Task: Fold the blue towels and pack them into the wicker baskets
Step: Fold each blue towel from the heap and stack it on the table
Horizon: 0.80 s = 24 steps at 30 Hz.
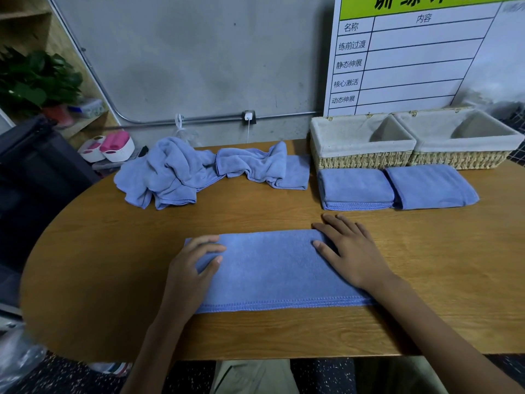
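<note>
A blue towel (270,268), folded into a long strip, lies flat on the wooden table (440,280) in front of me. My left hand (193,268) rests on its left end with the fingers curled over the edge. My right hand (352,251) lies flat and spread on its right end. Two folded blue towels (355,189) (429,186) sit side by side at the right. Just behind them stand two cloth-lined wicker baskets (360,159) (460,157), nothing visible inside. A heap of crumpled blue towels (204,169) lies at the back left.
A whiteboard chart (412,52) leans on the wall behind the baskets. A dark bag (37,172) and white-and-pink containers (113,149) stand off the table's rounded left edge, with a plant (34,78) on a shelf. A cable (249,129) hangs from a wall socket.
</note>
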### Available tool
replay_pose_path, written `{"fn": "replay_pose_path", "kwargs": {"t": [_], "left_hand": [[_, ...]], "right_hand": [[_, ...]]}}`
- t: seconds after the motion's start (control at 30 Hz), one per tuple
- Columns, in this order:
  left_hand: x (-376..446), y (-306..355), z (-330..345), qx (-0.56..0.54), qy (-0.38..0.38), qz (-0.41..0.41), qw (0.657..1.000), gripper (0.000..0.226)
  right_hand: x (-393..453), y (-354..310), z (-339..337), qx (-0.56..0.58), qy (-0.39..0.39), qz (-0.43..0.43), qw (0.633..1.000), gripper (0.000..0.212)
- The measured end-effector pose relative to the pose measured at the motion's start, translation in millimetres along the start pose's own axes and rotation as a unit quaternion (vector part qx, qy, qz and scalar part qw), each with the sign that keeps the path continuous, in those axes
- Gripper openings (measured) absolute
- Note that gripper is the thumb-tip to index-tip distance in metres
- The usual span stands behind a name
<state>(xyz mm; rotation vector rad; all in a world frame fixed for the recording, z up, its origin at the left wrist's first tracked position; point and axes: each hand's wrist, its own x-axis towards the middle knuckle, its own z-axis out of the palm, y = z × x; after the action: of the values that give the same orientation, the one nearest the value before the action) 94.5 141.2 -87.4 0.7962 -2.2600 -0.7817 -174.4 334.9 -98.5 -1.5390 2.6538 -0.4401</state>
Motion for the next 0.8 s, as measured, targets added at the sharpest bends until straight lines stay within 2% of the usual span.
{"fn": "replay_pose_path", "kwargs": {"t": [0.17, 0.33, 0.47, 0.63, 0.8], "left_hand": [[2.5, 3.4, -1.5, 0.021, 0.021, 0.027, 0.999, 0.031], [12.6, 21.0, -20.6, -0.005, 0.036, 0.030, 0.999, 0.031], [20.9, 9.5, -35.7, -0.003, 0.015, 0.025, 1.000, 0.034], [15.4, -16.7, -34.9, 0.006, -0.031, -0.055, 0.998, 0.041], [18.4, -13.4, -47.9, 0.015, 0.011, -0.015, 1.000, 0.037]], "right_hand": [[0.9, -1.2, -3.0, -0.002, -0.012, -0.002, 1.000, 0.094], [2.5, -4.3, -9.7, -0.007, -0.011, -0.015, 1.000, 0.078], [5.6, -9.8, -13.4, 0.002, 0.002, -0.030, 1.000, 0.069], [4.5, -9.4, 0.7, 0.002, -0.015, -0.029, 0.999, 0.082], [4.4, -5.3, 1.7, 0.034, 0.004, -0.026, 0.999, 0.074]]}}
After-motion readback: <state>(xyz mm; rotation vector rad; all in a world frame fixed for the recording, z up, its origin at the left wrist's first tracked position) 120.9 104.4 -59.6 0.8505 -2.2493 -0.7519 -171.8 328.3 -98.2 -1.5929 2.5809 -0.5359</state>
